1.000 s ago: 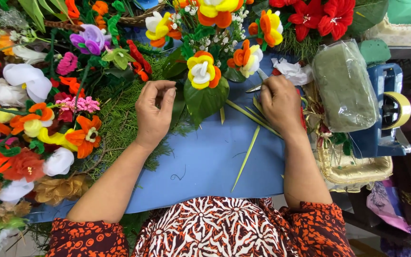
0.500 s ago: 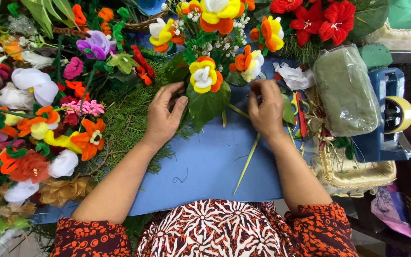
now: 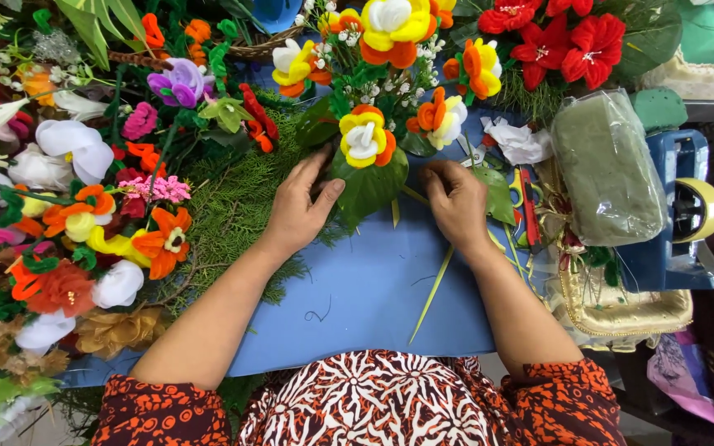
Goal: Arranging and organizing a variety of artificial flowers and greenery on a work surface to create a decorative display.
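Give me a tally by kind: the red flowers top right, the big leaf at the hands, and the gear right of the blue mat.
Red flowers: 3
Big leaf: 1
Wrapped foam block: 1
Tape dispenser: 1
Gold tray: 1
Total: 7

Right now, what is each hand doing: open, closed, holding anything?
Left hand: open, fingers on the large green leaf.
Right hand: fingers curled beside the leaf; contents cannot be told.
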